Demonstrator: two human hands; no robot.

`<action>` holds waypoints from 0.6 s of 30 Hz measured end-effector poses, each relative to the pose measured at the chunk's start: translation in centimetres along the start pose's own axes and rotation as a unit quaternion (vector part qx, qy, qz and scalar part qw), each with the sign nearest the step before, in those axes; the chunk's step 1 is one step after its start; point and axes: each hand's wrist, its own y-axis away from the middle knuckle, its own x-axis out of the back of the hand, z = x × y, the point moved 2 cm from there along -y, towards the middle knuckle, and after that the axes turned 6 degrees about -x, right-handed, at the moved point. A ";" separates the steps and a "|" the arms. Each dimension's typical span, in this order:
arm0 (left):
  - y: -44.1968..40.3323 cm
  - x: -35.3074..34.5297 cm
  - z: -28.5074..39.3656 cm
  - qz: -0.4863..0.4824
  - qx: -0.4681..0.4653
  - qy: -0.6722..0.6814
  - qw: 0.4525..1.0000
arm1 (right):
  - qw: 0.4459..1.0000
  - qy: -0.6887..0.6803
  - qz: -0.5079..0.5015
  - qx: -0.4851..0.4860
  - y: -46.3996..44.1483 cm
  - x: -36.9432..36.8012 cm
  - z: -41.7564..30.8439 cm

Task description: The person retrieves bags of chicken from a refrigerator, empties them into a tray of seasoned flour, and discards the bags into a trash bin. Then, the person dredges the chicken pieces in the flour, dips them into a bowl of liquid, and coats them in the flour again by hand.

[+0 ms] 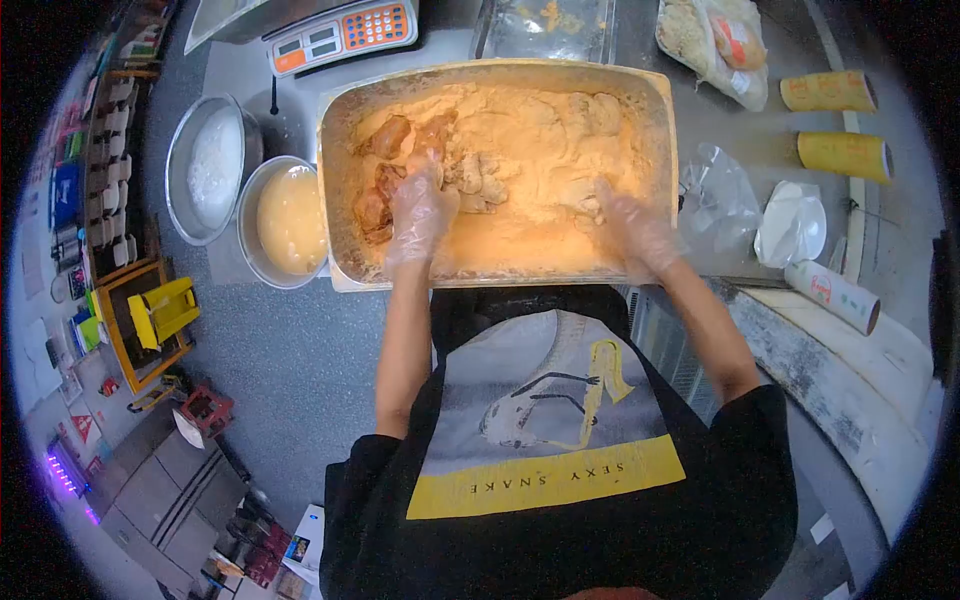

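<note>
A large rectangular tub [672,140] holds orange-tinted flour [530,150]. In its left part, my left hand [421,215], in a clear plastic glove, has its fingers closed on a reddish piece of marinated meat [432,140]. More wet, dark-red meat pieces [375,205] lie left of that hand. Flour-covered pieces [475,180] rest between my hands. On the right side of the tub, my right hand [635,230], also gloved, is closed by a floury lump [582,195]; what its fingers grip is too blurred to make out.
Left of the tub are a bowl of pale orange liquid [292,220] and a metal bowl with white contents [213,170]. A scale [345,38] stands behind. Rightward are a plastic bag [720,195], a white container [791,225], yellow cups [845,155] and a roll [833,296].
</note>
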 end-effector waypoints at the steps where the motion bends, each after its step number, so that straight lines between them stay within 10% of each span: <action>1: 0.0 -0.1 0.2 0.011 -0.027 -0.020 0.999 | 0.999 0.042 0.013 0.014 0.3 0.1 -0.6; 4: 0.0 0.1 0.9 0.018 -0.056 -0.057 0.997 | 0.987 -0.149 -0.024 -0.053 -1.6 -0.9 1.2; 9: -1.1 -0.5 1.1 -0.076 0.031 -0.062 0.995 | 0.939 -0.103 0.209 0.251 -1.3 1.1 0.4; 12: -1.7 -2.2 -0.3 -0.147 -0.024 -0.175 0.973 | 0.975 -0.163 0.054 0.141 -2.0 0.1 0.7; 16: -0.8 -3.1 -1.2 -0.020 -0.071 -0.115 0.991 | 0.986 -0.165 0.004 0.021 -2.0 0.7 -0.2; 18: -0.4 -2.4 -1.8 0.050 -0.122 -0.118 0.984 | 0.962 -0.120 0.132 0.208 -2.4 -0.4 1.8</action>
